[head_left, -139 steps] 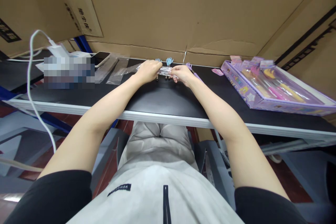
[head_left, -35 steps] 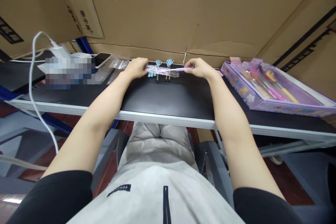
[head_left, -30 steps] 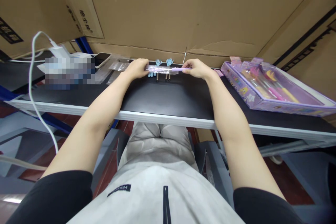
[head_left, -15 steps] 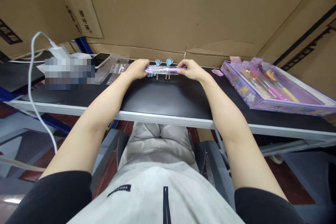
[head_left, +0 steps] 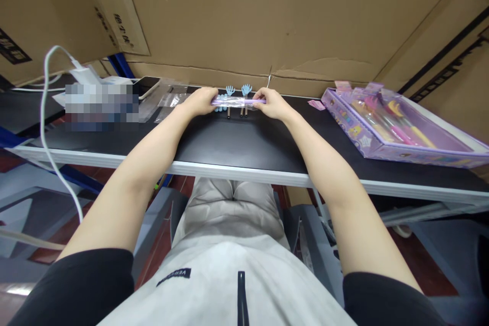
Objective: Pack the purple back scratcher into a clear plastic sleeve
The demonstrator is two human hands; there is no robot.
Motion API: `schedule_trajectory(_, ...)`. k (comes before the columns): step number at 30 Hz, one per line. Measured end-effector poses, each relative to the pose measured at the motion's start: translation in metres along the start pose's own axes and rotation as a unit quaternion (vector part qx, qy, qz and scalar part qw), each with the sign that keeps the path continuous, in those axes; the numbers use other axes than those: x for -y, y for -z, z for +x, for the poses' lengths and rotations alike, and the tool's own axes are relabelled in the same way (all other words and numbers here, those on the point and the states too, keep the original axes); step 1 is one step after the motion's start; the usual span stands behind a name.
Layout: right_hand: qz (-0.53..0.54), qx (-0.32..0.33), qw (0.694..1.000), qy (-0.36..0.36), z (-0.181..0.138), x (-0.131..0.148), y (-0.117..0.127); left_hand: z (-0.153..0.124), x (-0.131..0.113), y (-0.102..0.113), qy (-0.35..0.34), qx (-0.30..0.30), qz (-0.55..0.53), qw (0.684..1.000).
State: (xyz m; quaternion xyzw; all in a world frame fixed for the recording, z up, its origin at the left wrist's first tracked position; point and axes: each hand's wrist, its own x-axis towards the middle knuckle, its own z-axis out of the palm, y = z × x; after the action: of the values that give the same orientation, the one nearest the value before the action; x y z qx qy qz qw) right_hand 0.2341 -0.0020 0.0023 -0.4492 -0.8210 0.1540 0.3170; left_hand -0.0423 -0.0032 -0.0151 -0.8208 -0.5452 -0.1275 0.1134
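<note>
Left hand (head_left: 200, 101) and right hand (head_left: 269, 103) hold a purple pen (head_left: 236, 102) level above the black surface (head_left: 244, 137), fingers clamped on its ends; it seems sheathed in a clear sleeve; blue hand-shaped pens (head_left: 237, 92) lie just behind

Both bare forearms extend forward, converging toward the far edge of the table (head_left: 244, 137). Left hand (head_left: 200, 101) lies knuckles up, fingers curled closed around one end of a slender wrapped item (head_left: 234, 103). Right hand (head_left: 268, 103) pinches the opposite end, fingers bent, wrist level.
</note>
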Motion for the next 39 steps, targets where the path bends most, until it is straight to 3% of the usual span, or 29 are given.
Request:
schedule_trajectory(6, 0.016, 0.016, 0.999, 0.027, -0.001, 0.007, -0.009, 0.002, -0.013, -0.003, -0.025, -0.010, -0.012, 1.000)
schedule_trajectory(11, 0.018, 0.014, 0.999, 0.026, -0.001, 0.010, 0.001, 0.003, -0.010, -0.003, -0.021, -0.030, -0.037, 0.999)
schedule_trajectory(16, 0.035, 0.023, 0.999, -0.018, -0.002, 0.007, 0.014, 0.003, 0.000, -0.002, -0.008, -0.033, -0.034, 0.999)
schedule_trajectory(27, 0.187, 0.078, 0.977, -0.062, -0.008, 0.032, 0.003, 0.006, -0.011, -0.004, -0.035, -0.041, -0.042, 0.998)
schedule_trajectory(33, 0.169, 0.055, 0.982, -0.058, -0.011, 0.032, 0.004, 0.005, -0.015, -0.002, -0.057, -0.042, -0.052, 0.996)
schedule_trajectory(39, 0.145, 0.070, 0.986, -0.048, -0.011, 0.031, 0.007, 0.001, -0.022, 0.003, -0.059, -0.052, -0.033, 0.996)
